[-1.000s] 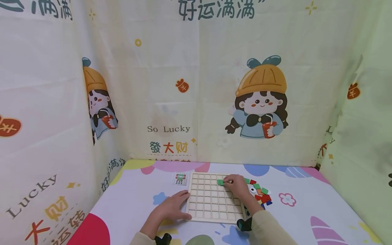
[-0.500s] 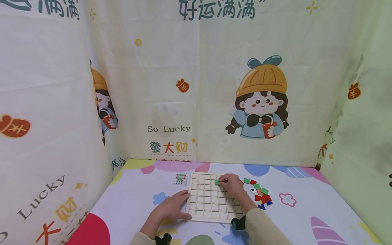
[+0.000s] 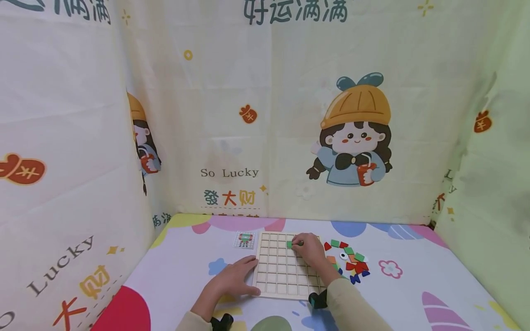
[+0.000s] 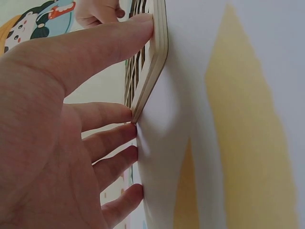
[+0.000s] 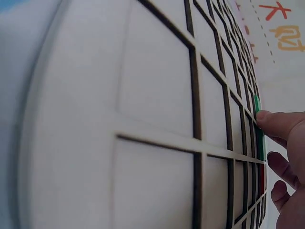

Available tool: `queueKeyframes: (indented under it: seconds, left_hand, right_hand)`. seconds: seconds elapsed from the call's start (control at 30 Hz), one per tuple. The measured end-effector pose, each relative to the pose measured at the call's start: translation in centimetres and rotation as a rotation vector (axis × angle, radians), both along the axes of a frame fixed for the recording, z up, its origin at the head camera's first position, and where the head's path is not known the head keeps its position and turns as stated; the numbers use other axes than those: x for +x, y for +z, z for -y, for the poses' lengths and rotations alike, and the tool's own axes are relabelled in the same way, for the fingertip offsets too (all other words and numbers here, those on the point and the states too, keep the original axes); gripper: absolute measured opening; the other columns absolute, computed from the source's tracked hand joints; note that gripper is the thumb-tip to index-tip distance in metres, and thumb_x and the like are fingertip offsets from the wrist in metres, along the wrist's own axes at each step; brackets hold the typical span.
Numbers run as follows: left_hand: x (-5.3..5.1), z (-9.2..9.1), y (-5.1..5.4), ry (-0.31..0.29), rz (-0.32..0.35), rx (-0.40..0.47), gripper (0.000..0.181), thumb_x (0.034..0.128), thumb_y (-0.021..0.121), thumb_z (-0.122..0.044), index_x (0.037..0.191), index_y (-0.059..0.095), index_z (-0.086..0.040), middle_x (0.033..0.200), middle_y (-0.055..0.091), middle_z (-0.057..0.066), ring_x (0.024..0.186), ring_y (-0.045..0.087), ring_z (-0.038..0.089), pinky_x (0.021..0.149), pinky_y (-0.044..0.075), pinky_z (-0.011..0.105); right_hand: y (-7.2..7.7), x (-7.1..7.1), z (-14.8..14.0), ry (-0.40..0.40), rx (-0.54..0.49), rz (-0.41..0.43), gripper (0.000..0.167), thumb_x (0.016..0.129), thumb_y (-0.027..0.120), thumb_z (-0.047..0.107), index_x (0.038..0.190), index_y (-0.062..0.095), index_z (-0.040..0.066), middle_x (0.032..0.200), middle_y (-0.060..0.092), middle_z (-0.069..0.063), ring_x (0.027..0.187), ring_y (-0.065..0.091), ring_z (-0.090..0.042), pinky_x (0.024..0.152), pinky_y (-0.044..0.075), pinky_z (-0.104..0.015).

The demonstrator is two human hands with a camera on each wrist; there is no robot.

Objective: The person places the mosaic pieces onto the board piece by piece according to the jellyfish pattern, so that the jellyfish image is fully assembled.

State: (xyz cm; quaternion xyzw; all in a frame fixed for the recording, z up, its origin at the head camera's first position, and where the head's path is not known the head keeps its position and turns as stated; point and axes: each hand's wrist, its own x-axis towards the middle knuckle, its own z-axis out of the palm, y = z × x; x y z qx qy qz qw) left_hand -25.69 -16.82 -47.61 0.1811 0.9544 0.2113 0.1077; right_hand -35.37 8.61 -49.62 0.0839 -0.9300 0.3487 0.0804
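Note:
A pale wooden grid board [image 3: 277, 276] lies on the table, mostly bare. My left hand [image 3: 238, 276] steadies its left side; in the left wrist view the thumb [image 4: 128, 36] rests on the board's corner and the extended fingers reach along the edge. Over the board's far part, my right hand [image 3: 309, 250] pinches at a small green tile [image 3: 289, 244]. In the right wrist view a fingertip [image 5: 264, 117] touches green [image 5: 260, 143] at the grid's far side, with a bit of red [image 5: 262, 179] beside it. The right hand partly hides these pieces.
Right of the board lies a loose group of green, red, orange and blue pieces [image 3: 360, 266], with a white round eye piece [image 3: 343, 256]. A small gridded picture card [image 3: 244, 240] with a robot figure lies left of the board. Printed curtains surround the table.
My right hand has moved left along the board's far rows, and the visible green is now further left. More loose pieces show behind it. My left hand stays put.

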Motion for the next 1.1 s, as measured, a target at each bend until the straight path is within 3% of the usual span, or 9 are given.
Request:
queueKeyframes:
  seconds: [0.13,0.23,0.57,0.8,0.9,0.97,1.1]
  left_hand:
    - [0.0,0.1,0.0,0.000,-0.003,-0.002,0.086,0.0764,0.075,-0.051,0.146,0.043,-0.014,0.155,0.037,0.006,0.142,0.036,0.033,0.110,0.036,0.057]
    - [0.0,0.0,0.0,-0.004,-0.009,-0.005,0.086,0.0762,0.075,-0.051,0.146,0.043,-0.013,0.155,0.037,0.006,0.142,0.036,0.033,0.110,0.036,0.058]
    - [-0.1,0.1,0.0,-0.015,-0.018,-0.010,0.086,0.0765,0.074,-0.052,0.146,0.043,-0.012,0.155,0.037,0.007,0.141,0.037,0.033,0.110,0.036,0.057]
    - [-0.1,0.1,0.1,-0.025,-0.024,-0.009,0.086,0.0767,0.074,-0.052,0.146,0.043,-0.011,0.155,0.037,0.007,0.141,0.037,0.033,0.110,0.036,0.056]
    - [0.0,0.1,0.2,-0.028,-0.025,-0.010,0.086,0.0768,0.074,-0.051,0.146,0.043,-0.011,0.155,0.037,0.008,0.141,0.037,0.034,0.110,0.037,0.057]
    - [0.0,0.1,0.3,-0.030,-0.026,-0.009,0.086,0.0770,0.074,-0.051,0.146,0.043,-0.011,0.155,0.037,0.008,0.141,0.037,0.034,0.110,0.037,0.057]
    - [0.0,0.1,0.4,-0.033,-0.025,-0.010,0.086,0.0773,0.074,-0.051,0.146,0.042,-0.010,0.155,0.037,0.008,0.141,0.037,0.034,0.109,0.037,0.058]
  right_hand:
    - [0.1,0.1,-0.3,0.040,-0.014,-0.017,0.006,0.083,0.075,0.016,0.084,0.076,0.010,0.108,0.072,-0.002,0.113,0.062,-0.028,0.094,0.052,-0.047]
    - [0.2,0.3,-0.9,0.061,-0.040,-0.024,0.002,0.084,0.074,0.013,0.086,0.075,0.012,0.110,0.071,-0.004,0.102,0.064,-0.026,0.088,0.054,-0.046]
    - [0.2,0.8,-4.1,0.049,-0.102,-0.009,0.015,0.085,0.072,0.009,0.100,0.072,0.011,0.110,0.069,-0.007,0.084,0.060,-0.017,0.073,0.055,-0.034]
    - [0.1,0.8,-6.9,0.006,-0.030,-0.014,0.020,0.086,0.071,0.012,0.106,0.072,0.008,0.112,0.067,-0.011,0.074,0.050,-0.016,0.060,0.044,-0.027]
    - [0.2,0.8,-7.9,-0.032,0.005,-0.003,0.023,0.086,0.072,0.014,0.108,0.071,0.008,0.113,0.067,-0.011,0.078,0.051,-0.018,0.065,0.048,-0.030]
    - [0.3,0.9,-8.6,-0.054,0.023,0.009,0.024,0.086,0.071,0.015,0.109,0.071,0.009,0.117,0.066,-0.012,0.088,0.056,-0.021,0.077,0.053,-0.037]
    - [0.5,1.3,-9.9,-0.100,0.024,0.079,0.030,0.087,0.068,0.016,0.116,0.068,0.008,0.121,0.064,-0.014,0.096,0.059,-0.026,0.087,0.053,-0.049]
